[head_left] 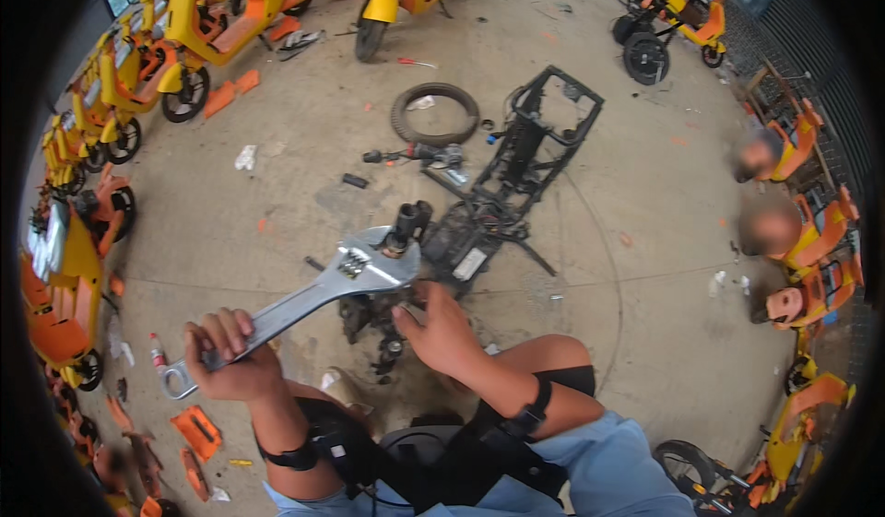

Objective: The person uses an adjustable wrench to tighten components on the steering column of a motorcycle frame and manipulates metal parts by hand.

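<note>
My left hand (235, 356) is closed round the handle of a large silver adjustable wrench (309, 298), which slants up to the right. The wrench's jaws sit around a dark metal tube end (404, 229) standing up from a stripped black scooter frame (521, 181). Close under the wrench head is my right hand (444, 333), thumb and fingers bent toward the tube's lower part. Its fingertips are partly hidden, and what they grip cannot be made out. The frame lies on the floor in front of me, stretching away to the upper right.
Beyond the frame lie a loose tyre (435, 113), a power tool (419, 155) and a red-handled screwdriver (417, 63). Yellow and orange scooters (138, 65) line the left side; several more scooter bodies (807, 217) stand at right. Orange panels (196, 432) lie at lower left near a marker-like tube (157, 353).
</note>
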Motion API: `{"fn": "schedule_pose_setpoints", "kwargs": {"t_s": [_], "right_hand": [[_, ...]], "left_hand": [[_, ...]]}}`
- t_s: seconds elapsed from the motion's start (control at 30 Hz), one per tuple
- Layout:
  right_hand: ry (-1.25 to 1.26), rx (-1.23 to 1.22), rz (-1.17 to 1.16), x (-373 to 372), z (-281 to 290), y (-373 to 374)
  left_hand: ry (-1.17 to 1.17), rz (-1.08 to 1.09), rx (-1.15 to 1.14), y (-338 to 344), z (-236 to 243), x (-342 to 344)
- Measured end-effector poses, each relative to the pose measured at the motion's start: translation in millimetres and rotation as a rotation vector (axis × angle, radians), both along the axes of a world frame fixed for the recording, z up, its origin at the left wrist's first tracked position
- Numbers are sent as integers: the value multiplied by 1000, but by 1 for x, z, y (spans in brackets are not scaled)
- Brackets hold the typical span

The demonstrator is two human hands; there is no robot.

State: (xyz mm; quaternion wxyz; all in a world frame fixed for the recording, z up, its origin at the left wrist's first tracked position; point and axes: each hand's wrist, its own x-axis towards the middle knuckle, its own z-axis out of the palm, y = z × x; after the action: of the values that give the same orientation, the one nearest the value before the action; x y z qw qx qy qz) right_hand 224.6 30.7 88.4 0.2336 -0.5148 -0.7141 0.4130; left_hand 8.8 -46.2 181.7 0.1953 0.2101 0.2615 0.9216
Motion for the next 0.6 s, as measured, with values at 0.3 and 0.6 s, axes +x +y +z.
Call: {"fn": "schedule_pose_setpoints", "kwargs": {"t_s": [0.3,0.6], "right_hand": [[-55,71,189,-7,2,25],[-144,181,288,0,6,29]], "left_hand": [[-32,51,65,0,10,3],[-122,63,-14,-1,24,10]]}}
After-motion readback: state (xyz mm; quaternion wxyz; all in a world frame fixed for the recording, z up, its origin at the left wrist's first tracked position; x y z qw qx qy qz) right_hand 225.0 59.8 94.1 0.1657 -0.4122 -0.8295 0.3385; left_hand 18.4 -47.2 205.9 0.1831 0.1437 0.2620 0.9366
